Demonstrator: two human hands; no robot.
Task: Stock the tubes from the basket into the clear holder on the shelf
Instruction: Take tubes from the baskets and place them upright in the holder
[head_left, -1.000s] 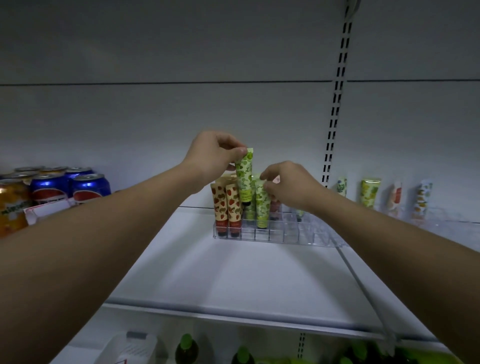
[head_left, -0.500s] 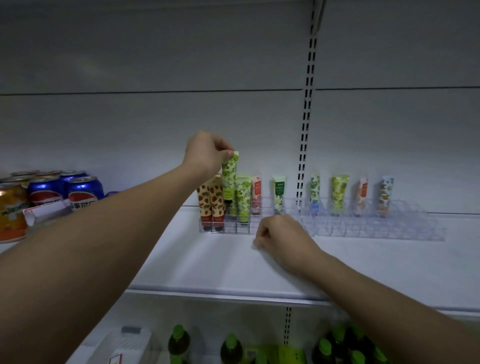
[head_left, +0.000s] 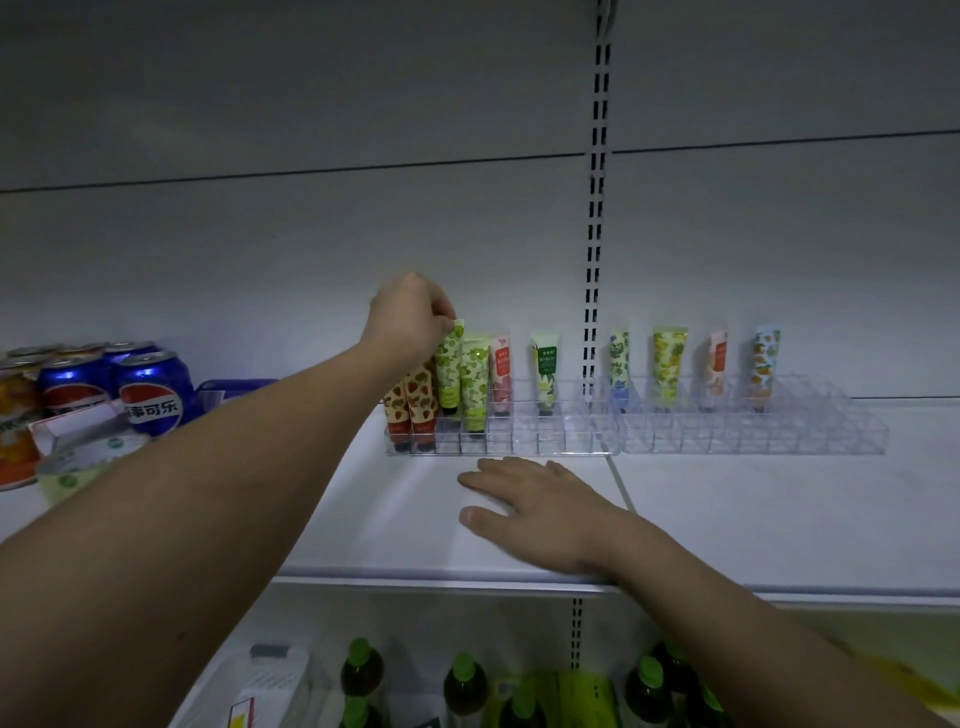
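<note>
Nearest the front edge of the shelf (head_left: 779, 519), the right hand (head_left: 540, 506) lies palm down with its fingers (head_left: 483, 478) spread straight and flat on the bare surface, holding nothing, just short of the clear holder (head_left: 561, 436). Half a second ago this hand was a loose fist in about the same spot; it has since flattened out, and a second ago it was up among the tubes. Farther back, the left hand (head_left: 410, 322) pinches the crimped top of a green-patterned tube (head_left: 449, 371) between curled fingers (head_left: 441, 317) and thumb; the tube stands upright, cap down, in a cell near the holder's left end, lower than it was a second ago. The holder sits toward the back of the shelf, a gridded clear tray, with a second clear tray (head_left: 753, 431) touching its right end. Two strawberry-print tubes (head_left: 410, 405) stand at its front left corner, another green tube (head_left: 475, 387) just right of the held one, then a pink one (head_left: 501, 376) and a white-green one (head_left: 545, 376). Soda cans (head_left: 150, 389) stand at the shelf's left end.
</note>
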